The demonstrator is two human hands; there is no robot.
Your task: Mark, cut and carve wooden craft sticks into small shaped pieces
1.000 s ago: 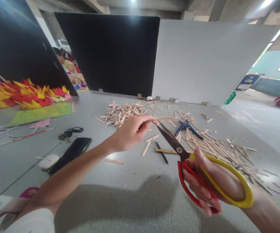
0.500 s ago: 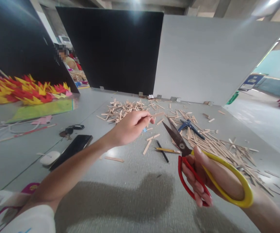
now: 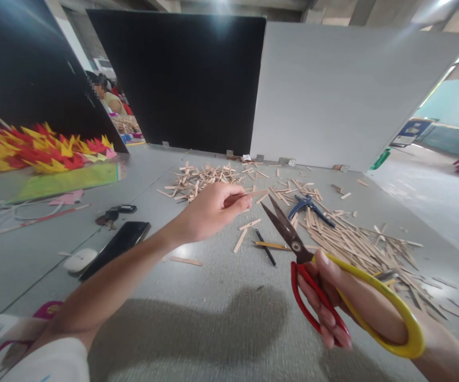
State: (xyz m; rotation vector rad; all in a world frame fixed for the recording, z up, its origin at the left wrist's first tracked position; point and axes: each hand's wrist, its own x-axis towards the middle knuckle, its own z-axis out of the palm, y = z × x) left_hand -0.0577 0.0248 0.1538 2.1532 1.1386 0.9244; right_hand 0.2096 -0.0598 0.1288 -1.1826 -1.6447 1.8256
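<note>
My left hand (image 3: pixel 217 209) is closed, pinching a thin wooden craft stick (image 3: pixel 258 193) that points right from the fingertips. My right hand (image 3: pixel 333 297) is wrapped round a pair of scissors (image 3: pixel 296 246) with one red and one yellow handle loop. Their dark blades are parted, tips toward the craft stick but apart from it. Beneath the hands, a yellow pencil (image 3: pixel 272 245) and a black pen (image 3: pixel 266 248) cross on the grey table (image 3: pixel 197 329). Blue pliers (image 3: pixel 311 209) lie behind the scissors, among the sticks.
Cut stick pieces (image 3: pixel 197 178) are heaped behind my left hand; long sticks (image 3: pixel 349 244) spread at right. A phone (image 3: pixel 116 249), a white mouse (image 3: pixel 80 261) and keys (image 3: pixel 112 215) lie at left. Folded paper pieces (image 3: pixel 46 151) stand farther back. Black (image 3: pixel 182 79) and white panels (image 3: pixel 344 95) rise behind.
The scissors have shifted slightly down and left, and their blades are a little wider apart. The craft stick in my left hand has tilted slightly and sits a bit lower.
</note>
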